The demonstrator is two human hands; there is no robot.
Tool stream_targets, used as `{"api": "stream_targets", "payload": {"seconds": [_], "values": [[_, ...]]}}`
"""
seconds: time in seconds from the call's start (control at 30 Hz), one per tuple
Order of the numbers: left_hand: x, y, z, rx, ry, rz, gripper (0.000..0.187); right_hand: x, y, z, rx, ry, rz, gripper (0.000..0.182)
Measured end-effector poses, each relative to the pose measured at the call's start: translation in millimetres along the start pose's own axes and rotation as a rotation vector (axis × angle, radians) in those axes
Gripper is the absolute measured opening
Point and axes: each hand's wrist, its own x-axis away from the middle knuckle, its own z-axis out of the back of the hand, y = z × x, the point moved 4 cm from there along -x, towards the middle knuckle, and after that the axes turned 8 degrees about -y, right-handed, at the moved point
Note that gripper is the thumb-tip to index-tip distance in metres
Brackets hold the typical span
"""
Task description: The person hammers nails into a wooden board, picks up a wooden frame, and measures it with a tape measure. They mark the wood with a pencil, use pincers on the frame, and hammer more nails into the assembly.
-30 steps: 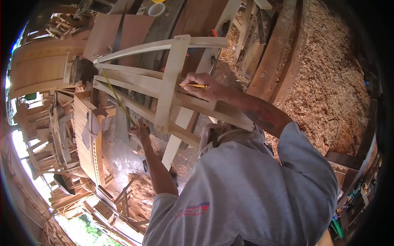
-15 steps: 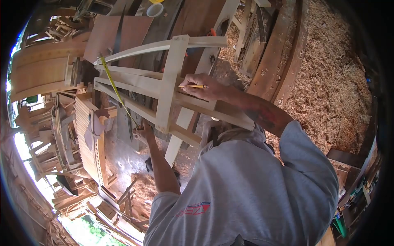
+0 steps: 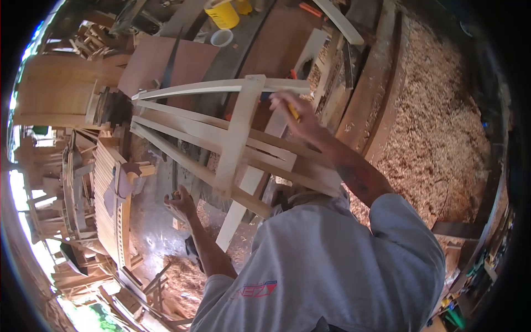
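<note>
My left hand [image 3: 182, 206] is low on the left, apart from the wooden frame, its fingers curled around something small that I cannot make out. A yellow pencil [image 3: 293, 112] is held in my right hand [image 3: 296, 117], just below the right end of the upper curved slat [image 3: 210, 86]. Long pale slats converge towards the left, and a wide crosspiece [image 3: 239, 138] lies across them. Between the hands, one slat has a dark slot or mark near its right part. No stretched tape shows.
Behind the frame are a yellow container [image 3: 222, 15], a white cup [image 3: 222, 37] and a reddish board [image 3: 191, 58]. A ribbed wooden piece [image 3: 108, 199] stands at left. Heavy planks [image 3: 368, 88] and wood shavings [image 3: 437, 127] lie at right.
The yellow tape across the slats is out of sight. My right hand has lifted off the middle slat and moved up and right with the pencil. My left hand has moved down and left.
</note>
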Motion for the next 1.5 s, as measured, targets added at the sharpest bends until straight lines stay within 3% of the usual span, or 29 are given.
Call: {"api": "stream_targets", "payload": {"seconds": [0.03,0.1,0.17,0.23,0.3,0.37,0.43,0.53,0.6,0.63,0.7,0.77,0.8,0.83,0.87,0.9,0.93,0.97,1.03,1.1,1.13,1.2,1.27,1.33,1.37,1.4,1.43,1.5], "values": [[0,8,7,-0.234,0.019,-0.014,0.084,-18,6,15,0.115,0.067,-0.017,0.018],[-11,-3,-1,-0.252,-0.006,-0.022,0.083,-63,20,41,0.588,0.228,0.090,0.023],[-5,15,-13,-0.449,-0.070,-0.117,0.080,-104,60,60,0.930,0.142,-0.089,0.034],[-6,18,-28,-0.345,-0.130,-0.174,0.067,-132,97,66,1.027,-0.076,-0.375,0.046],[-11,12,-42,-0.274,-0.157,-0.293,0.054,-145,120,66,0.956,-0.323,-0.474,0.051],[-5,19,-42,-0.305,-0.132,-0.243,0.056,-149,112,63,0.822,-0.339,-0.614,0.040],[-4,17,-43,-0.340,-0.118,-0.179,0.065,-164,161,73,0.819,-0.189,-0.466,0.034],[10,20,-28,-0.310,-0.010,-0.197,0.064,-169,147,90,0.867,-0.127,-0.517,0.030],[33,43,1,-0.195,0.183,-0.275,0.053,-167,139,121,1.065,-0.166,-0.555,0.023],[48,60,11,-0.181,0.160,-0.291,0.053,-154,126,139,1.080,-0.147,-0.577,0.023],[81,104,31,0.314,0.040,-0.477,0.040,-119,95,163,1.076,-0.381,-0.445,0.015],[110,152,31,0.419,-0.095,-0.528,0.035,-53,-5,136,0.506,-0.099,-0.341,0.010],[124,178,26,0.503,-0.225,-0.574,0.030,-26,-56,107,0.526,-0.126,-0.285,0.013],[130,201,17,0.663,-0.407,-0.512,0.042,0,-53,93,0.384,-0.180,-0.097,0.011],[135,228,14,0.857,-0.394,-0.525,0.049,28,-65,71,0.187,-0.276,-0.221,0.020],[137,252,12,1.049,-0.386,-0.538,0.056,49,-64,47,0.019,-0.369,-0.092,0.028],[134,266,13,1.128,-0.398,-0.542,0.061,52,-112,24,0.171,-0.484,0.155,0.028],[128,277,17,1.207,-0.409,-0.545,0.066,52,-129,10,0.097,-0.545,0.055,0.027],[124,289,40,1.289,-0.400,-0.441,0.048,60,-120,-3,0.169,-0.487,0.056,0.024],[121,287,54,1.440,-0.351,-0.409,0.041,55,-129,-6,0.080,-0.613,0.041,0.020],[119,280,62,1.438,-0.368,-0.419,0.041,51,-131,2,0.132,-0.540,0.100,0.020],[122,262,80,1.348,-0.388,-0.500,0.038,31,-101,36,0.249,-0.358,0.174,0.019],[134,253,93,1.188,-0.313,-0.385,0.036,-11,-72,79,0.075,-0.135,-0.035,0.024],[146,228,98,1.025,-0.220,-0.263,0.035,-69,-29,123,0.178,-0.060,-0.365,0.030],[150,208,94,0.863,-0.240,-0.281,0.035,-96,-3,142,0.248,-0.064,-0.131,0.034],[156,191,92,0.699,-0.256,-0.294,0.035,-125,17,158,0.450,-0.026,-0.069,0.034],[165,176,93,0.632,-0.253,-0.176,0.034,-160,62,175,0.608,0.040,0.035,0.031],[187,145,101,0.546,-0.217,-0.032,0.034,-211,142,202,0.779,0.076,-0.099,0.035]]}}
